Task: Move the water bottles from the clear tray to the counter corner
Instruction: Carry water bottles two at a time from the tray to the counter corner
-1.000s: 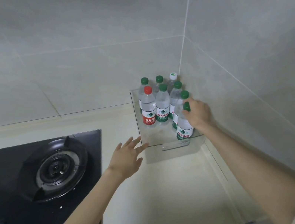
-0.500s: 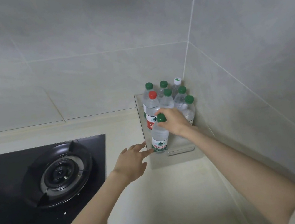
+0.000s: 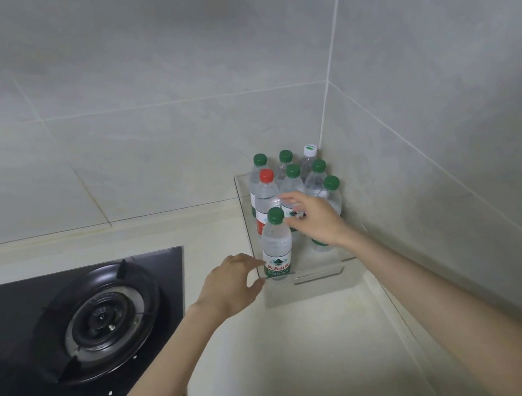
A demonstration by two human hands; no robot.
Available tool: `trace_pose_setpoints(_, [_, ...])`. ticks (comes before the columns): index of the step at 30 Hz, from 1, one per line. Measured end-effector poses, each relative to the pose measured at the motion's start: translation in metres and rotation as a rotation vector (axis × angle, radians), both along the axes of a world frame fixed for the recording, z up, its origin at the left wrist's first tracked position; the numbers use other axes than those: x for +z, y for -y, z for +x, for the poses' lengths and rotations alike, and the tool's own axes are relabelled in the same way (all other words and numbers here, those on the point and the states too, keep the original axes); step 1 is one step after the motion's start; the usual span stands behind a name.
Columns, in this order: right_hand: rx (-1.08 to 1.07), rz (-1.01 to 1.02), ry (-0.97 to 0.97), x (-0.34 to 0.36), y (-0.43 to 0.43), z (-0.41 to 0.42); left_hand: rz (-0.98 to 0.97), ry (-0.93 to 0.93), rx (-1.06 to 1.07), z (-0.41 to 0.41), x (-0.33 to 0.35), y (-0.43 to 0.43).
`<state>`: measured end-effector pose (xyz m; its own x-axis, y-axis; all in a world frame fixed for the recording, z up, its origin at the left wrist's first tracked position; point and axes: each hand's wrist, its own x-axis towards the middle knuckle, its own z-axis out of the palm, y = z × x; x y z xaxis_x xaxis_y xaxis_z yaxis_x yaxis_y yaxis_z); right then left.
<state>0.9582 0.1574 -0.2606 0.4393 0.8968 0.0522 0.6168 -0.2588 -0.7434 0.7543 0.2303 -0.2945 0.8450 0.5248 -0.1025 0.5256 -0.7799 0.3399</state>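
The front bottle (image 3: 276, 247) stands upright in the clear tray's (image 3: 319, 286) near corner, just left of the right hand (image 3: 317, 221) and just right of the left hand (image 3: 232, 282). It looks ready for lifting out: a firm grip round the label, then up over the wall. The right hand hovers beside its cap, fingers loosely spread, holding nothing. The left forms an open C at its foot; contact is unclear.

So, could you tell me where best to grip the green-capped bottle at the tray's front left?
Probably the green-capped bottle is best gripped round its clear body above the label, from the front left, beside the left hand. It stands upright, the clear tray wall stands before its foot, and other bottles crowd behind.
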Motion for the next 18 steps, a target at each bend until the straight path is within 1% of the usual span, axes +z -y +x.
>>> trace_pose_setpoints(3, [-0.224,0.135,0.164,0.0,0.005,0.025,-0.155,0.213,0.179,0.016,0.003,-0.008])
trace_pose_setpoints(5, [-0.339,0.126,0.214,0.003,0.005,0.04,-0.261,0.31,0.245,0.03,0.005,-0.013])
trace_pose_setpoints(6, [-0.374,0.092,0.229,0.004,0.003,0.048,-0.304,0.327,0.258,0.037,0.006,-0.015])
trace_pose_setpoints(12, [-0.391,-0.16,0.263,0.006,-0.009,0.074,-0.436,0.279,0.257,0.068,-0.002,-0.021])
trace_pose_setpoints(15, [-0.398,-0.171,0.29,0.002,-0.009,0.079,-0.474,0.254,0.274,0.079,-0.013,-0.021])
trace_pose_setpoints(18, [-0.371,-0.181,0.332,0.003,-0.009,0.077,-0.473,0.264,0.289,0.087,-0.021,-0.018])
